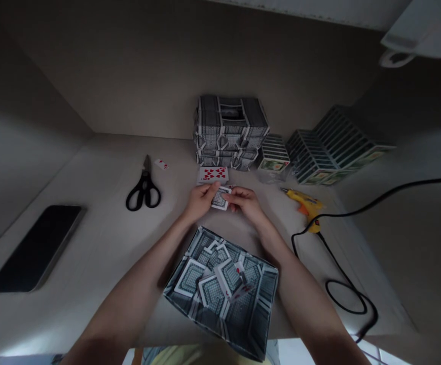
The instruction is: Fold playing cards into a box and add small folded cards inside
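Between both hands is a playing card (pixel 220 198), its patterned back facing me; whether more cards lie under it I cannot tell. My left hand (pixel 201 200) pinches its left side, and my right hand (pixel 244 199) grips its right side. Just beyond the fingers lie face-up cards (pixel 214 174) with red hearts on top. Nearer me, between my forearms, sits an open tray made of playing cards (pixel 268 299), holding several loose cards (pixel 191 277), mostly back side up.
A box built from cards (pixel 230 121) stands against the back wall, with card stacks (pixel 273 152) and stepped card structures (pixel 342 144) to its right. Scissors (pixel 143 187), a cut card piece (pixel 161 163) and a phone (pixel 36 248) lie left. A yellow glue gun (pixel 306 205) with black cord lies right.
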A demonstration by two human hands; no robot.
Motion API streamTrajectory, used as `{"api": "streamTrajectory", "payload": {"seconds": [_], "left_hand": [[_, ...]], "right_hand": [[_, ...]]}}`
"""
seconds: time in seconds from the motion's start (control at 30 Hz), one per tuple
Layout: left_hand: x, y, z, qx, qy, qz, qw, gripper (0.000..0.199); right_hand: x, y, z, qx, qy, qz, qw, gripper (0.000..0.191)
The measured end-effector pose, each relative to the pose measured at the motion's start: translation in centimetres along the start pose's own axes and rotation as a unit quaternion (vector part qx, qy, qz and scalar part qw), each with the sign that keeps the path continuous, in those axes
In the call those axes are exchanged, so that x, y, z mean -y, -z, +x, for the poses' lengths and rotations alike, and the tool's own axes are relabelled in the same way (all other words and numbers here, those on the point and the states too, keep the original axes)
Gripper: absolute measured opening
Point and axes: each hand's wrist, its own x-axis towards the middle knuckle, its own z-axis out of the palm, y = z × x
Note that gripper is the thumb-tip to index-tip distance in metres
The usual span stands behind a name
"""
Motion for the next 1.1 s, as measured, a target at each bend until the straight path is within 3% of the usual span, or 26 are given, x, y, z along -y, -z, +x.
{"api": "streamTrajectory", "payload": {"seconds": [0.07, 0.33, 0.5, 0.67, 0.77, 0.9, 1.1], "left_hand": [[-0.2, 0.1, 0.0, 0.000, 0.007, -0.002, 1.000, 0.048], [0.0, 0.0, -0.3, 0.027, -0.032, 0.158, 0.986, 0.045], [0.4, 0.1, 0.0, 0.055, -0.024, 0.068, 0.996, 0.043], [-0.2, 0.4, 0.2, 0.085, 0.028, -0.045, 0.995, 0.046], [-0.6, 0.5, 0.1, 0.070, 0.041, -0.025, 0.996, 0.046], [-0.5, 0.4, -0.1, 0.058, 0.010, 0.026, 0.998, 0.043], [-0.1, 0.4, -0.1, 0.058, 0.008, 0.037, 0.998, 0.042]], "right_hand": [[-0.1, 0.1, 0.1, -0.018, 0.008, 0.008, 1.000, 0.031], [-0.4, 0.2, 0.2, -0.073, 0.016, -0.010, 0.997, 0.032], [-0.4, 0.2, 0.2, -0.049, 0.020, 0.008, 0.999, 0.029], [-0.2, 0.0, 0.0, -0.026, 0.021, 0.034, 0.999, 0.026], [-0.2, 0.1, 0.0, -0.047, 0.014, 0.028, 0.998, 0.027], [-0.4, 0.4, 0.1, -0.087, 0.017, 0.038, 0.995, 0.028], [-0.6, 0.5, 0.2, -0.088, 0.022, 0.030, 0.995, 0.030]]}}
